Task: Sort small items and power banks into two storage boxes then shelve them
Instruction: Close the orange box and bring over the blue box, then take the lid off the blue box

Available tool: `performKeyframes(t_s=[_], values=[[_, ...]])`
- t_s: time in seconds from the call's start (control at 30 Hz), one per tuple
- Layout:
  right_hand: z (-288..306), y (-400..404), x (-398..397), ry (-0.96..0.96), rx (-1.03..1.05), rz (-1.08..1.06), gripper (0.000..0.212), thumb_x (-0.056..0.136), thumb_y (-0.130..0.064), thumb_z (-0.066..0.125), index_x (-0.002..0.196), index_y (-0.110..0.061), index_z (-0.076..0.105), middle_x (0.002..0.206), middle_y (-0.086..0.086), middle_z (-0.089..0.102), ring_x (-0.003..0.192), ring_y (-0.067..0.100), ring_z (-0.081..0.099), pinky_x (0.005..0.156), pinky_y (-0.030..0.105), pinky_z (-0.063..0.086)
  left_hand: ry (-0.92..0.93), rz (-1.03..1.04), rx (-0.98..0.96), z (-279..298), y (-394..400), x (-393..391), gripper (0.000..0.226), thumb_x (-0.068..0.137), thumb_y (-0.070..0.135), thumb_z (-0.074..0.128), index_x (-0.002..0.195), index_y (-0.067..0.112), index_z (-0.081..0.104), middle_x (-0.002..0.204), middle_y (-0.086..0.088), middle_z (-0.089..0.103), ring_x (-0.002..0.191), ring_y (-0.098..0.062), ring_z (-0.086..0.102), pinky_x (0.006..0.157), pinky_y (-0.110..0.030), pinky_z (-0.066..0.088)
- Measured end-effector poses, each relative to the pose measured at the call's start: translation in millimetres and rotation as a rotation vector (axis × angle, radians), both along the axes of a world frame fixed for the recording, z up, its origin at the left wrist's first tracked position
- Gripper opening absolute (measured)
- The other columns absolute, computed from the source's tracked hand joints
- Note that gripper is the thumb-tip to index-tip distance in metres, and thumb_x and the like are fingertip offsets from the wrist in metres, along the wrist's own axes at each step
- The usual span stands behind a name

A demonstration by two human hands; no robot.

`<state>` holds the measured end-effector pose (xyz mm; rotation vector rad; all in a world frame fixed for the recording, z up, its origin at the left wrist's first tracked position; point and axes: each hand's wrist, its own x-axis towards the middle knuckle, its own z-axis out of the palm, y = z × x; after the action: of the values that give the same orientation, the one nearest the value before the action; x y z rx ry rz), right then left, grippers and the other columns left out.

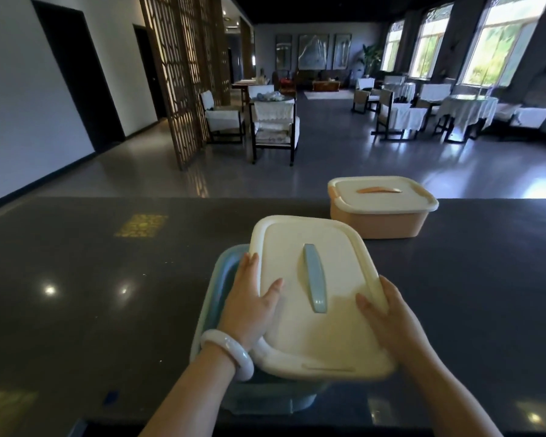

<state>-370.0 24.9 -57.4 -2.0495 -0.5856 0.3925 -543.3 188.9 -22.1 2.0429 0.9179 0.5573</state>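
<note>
A cream lid with a light blue handle lies askew over a blue storage box on the dark counter. My left hand grips the lid's left edge, thumb on top. My right hand grips its right edge, thumb on top too. The lid is shifted to the right, leaving the box's left rim uncovered. What the blue box holds is hidden. Farther back on the right stands an orange storage box with its cream lid closed.
The dark polished counter stretches across the view, its far edge just behind the orange box. A white bangle is on my left wrist. Beyond lie a grey floor, chairs, cloth-covered tables and a wooden lattice screen.
</note>
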Motion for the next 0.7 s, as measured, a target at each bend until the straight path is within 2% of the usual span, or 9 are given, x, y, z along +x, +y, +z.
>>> performKeyframes(t_s=[0.03,0.1,0.17,0.3,0.37,0.53,0.6,0.7], values=[[4,-11,12,-0.004,0.011,-0.013,0.067,0.089,-0.048,0.057,0.147,-0.03,0.025,0.112,-0.007,0.048,0.082,0.007,0.051,0.06,0.023,0.038,-0.006,-0.012,0.008,2,-10,15,0.07,0.097,0.043,0.047,0.153,0.031,0.007,0.161,0.011,0.005,0.146,-0.013,0.014,0.115,-0.031,0.017],[9,-37,38,-0.004,0.033,-0.042,0.064,0.091,-0.043,0.057,0.146,-0.029,0.028,0.123,-0.004,0.05,0.103,0.018,0.055,0.076,0.029,0.041,-0.009,-0.049,0.021,3,-31,48,0.07,0.097,0.044,0.047,0.153,0.032,0.006,0.161,0.012,0.001,0.146,-0.013,0.011,0.114,-0.03,0.017],[9,-64,65,-0.007,0.033,-0.059,0.062,0.092,-0.039,0.057,0.146,-0.028,0.028,0.132,-0.005,0.047,0.118,0.02,0.051,0.087,0.029,0.038,-0.013,-0.089,0.021,-2,-52,82,0.071,0.097,0.041,0.047,0.154,0.028,0.006,0.161,0.01,-0.001,0.147,-0.013,0.008,0.114,-0.028,0.014],[-4,-105,107,0.028,-0.003,-0.096,0.064,0.09,-0.045,0.057,0.145,-0.032,0.028,0.123,-0.003,0.051,0.098,0.017,0.054,0.077,0.032,0.042,-0.004,-0.111,0.056,-23,-88,131,0.072,0.098,0.037,0.049,0.154,0.022,0.008,0.161,0.007,-0.004,0.147,-0.01,0.002,0.112,-0.02,0.005],[-17,-116,123,0.031,-0.042,-0.095,0.065,0.09,-0.047,0.057,0.146,-0.032,0.028,0.122,-0.005,0.051,0.096,0.015,0.053,0.075,0.031,0.041,0.025,-0.111,0.039,-41,-100,144,0.073,0.098,0.037,0.048,0.154,0.023,0.004,0.161,0.008,-0.009,0.147,-0.009,0.001,0.11,-0.018,0.006],[-56,-120,145,0.037,-0.154,-0.066,0.071,0.088,-0.048,0.06,0.148,-0.032,0.025,0.117,-0.005,0.052,0.085,0.009,0.052,0.059,0.019,0.038,0.131,-0.072,-0.075,-85,-116,156,0.077,0.098,0.035,0.048,0.153,0.026,-0.004,0.16,0.008,-0.015,0.147,-0.012,0.002,0.116,-0.027,0.01],[-70,-118,147,0.026,-0.203,-0.042,0.071,0.088,-0.046,0.061,0.148,-0.031,0.026,0.124,-0.003,0.053,0.09,0.011,0.05,0.062,0.023,0.039,0.163,-0.05,-0.088,-100,-118,155,0.077,0.098,0.034,0.048,0.153,0.025,-0.005,0.16,0.007,-0.015,0.147,-0.012,0.002,0.115,-0.024,0.009],[-87,-115,146,-0.01,-0.268,-0.024,0.065,0.087,-0.045,0.062,0.143,-0.03,0.034,0.127,0.001,0.045,0.104,0.019,0.046,0.081,0.036,0.045,0.211,-0.035,-0.091,-119,-119,154,0.077,0.099,0.031,0.048,0.153,0.023,-0.005,0.16,0.005,-0.014,0.148,-0.012,-0.001,0.117,-0.025,0.008]])
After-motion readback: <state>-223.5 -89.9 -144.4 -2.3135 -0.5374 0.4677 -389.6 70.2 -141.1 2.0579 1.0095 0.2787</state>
